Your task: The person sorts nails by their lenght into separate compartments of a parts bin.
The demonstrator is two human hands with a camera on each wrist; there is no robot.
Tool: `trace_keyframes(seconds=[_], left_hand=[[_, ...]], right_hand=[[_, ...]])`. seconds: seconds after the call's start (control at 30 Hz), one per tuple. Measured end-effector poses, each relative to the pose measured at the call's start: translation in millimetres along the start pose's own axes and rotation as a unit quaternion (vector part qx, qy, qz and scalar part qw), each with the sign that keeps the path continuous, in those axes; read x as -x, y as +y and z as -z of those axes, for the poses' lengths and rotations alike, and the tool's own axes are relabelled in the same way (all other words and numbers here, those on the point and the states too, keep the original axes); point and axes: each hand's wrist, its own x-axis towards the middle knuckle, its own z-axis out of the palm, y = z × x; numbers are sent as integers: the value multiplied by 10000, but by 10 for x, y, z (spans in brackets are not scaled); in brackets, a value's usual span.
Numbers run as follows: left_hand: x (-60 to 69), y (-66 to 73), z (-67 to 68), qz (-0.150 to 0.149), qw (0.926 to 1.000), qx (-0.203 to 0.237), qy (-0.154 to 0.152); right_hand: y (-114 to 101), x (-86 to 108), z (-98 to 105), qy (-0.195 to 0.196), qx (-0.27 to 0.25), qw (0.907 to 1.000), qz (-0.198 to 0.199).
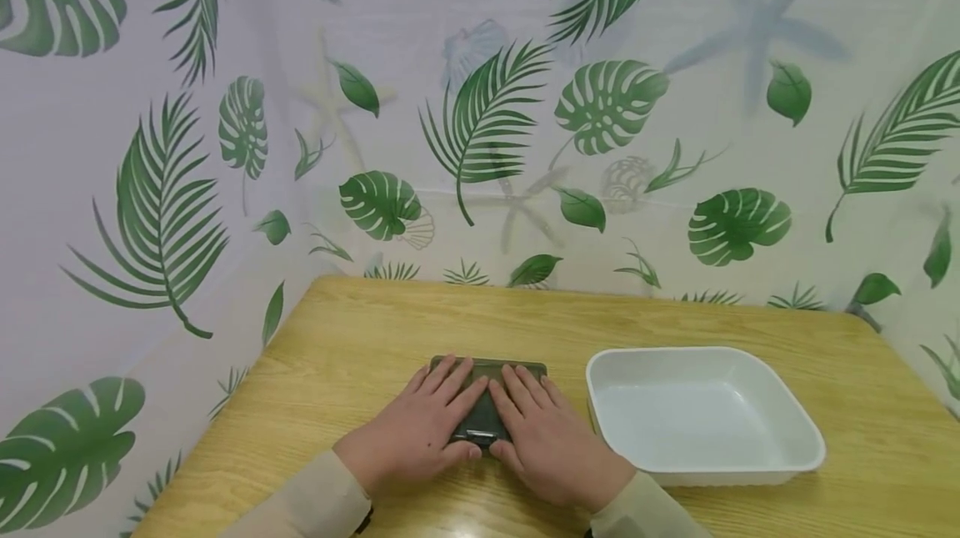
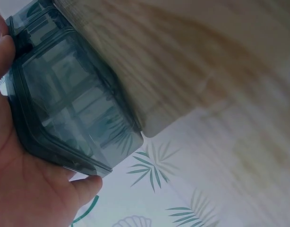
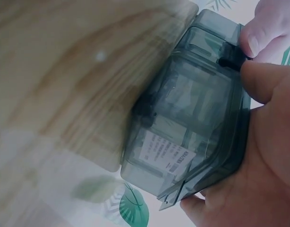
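A dark, see-through storage box with a lid lies on the table in the head view, its black latch towards me. My left hand rests on its left side and my right hand on its right, fingers stretched across the lid. Both thumbs are by the front edge, near the latch. Dividers show through the box in the left wrist view. The right wrist view shows a white printed label on it. What the compartments hold, if anything, I cannot tell.
To the right of the box stands a white plastic tray with raised walls. The wooden table ends at a leaf-patterned curtain behind and at the left.
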Motion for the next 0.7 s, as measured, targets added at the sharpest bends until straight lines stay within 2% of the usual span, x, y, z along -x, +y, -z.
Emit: trace_keyframes(seconds=[0.2, 0.47, 0.7], left_hand=[[24, -9, -26, 43, 9999, 89, -83], [37, -13, 8, 83, 9998, 153, -49], [21, -34, -9, 167, 9993, 321, -2]], right_hand=[[-66, -24, -47, 21, -46, 9999, -141], [-98, -66, -15, 13, 7, 9998, -218], [-66, -66, -44, 38, -281, 9994, -174]])
